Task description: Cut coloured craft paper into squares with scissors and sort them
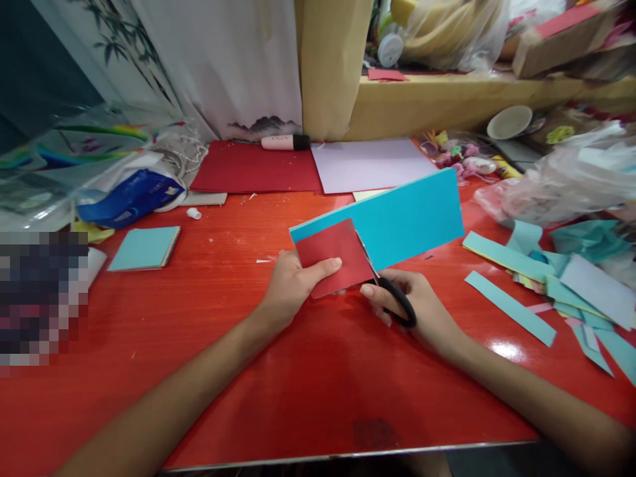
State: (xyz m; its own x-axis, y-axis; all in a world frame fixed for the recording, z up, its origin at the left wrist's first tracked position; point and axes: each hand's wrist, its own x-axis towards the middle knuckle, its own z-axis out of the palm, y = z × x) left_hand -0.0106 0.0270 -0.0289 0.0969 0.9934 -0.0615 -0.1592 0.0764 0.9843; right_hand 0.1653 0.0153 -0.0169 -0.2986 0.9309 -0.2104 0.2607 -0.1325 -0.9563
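Note:
My left hand (pixel 293 288) pinches a red paper square (pixel 330 255) together with a long blue paper strip (pixel 410 215) behind it, thumb lying on top of the red piece. In my right hand (pixel 415 298) is a pair of black-handled scissors (pixel 400 301), fingers wrapped through the handles. The scissor blades lie along the right edge of the red square, against the blue paper. The lower blade is hidden behind the papers. Both hands are held just above the red table (pixel 298 391).
A stack of light-blue squares (pixel 144 248) sits at left, near a blue packet (pixel 132 199). Dark red sheets (pixel 253 169), a lilac sheet (pixel 370 164) and a pink marker (pixel 283 142) lie at the back. Paper offcuts (pixel 511 308) and plastic bags (pixel 561 175) crowd the right side.

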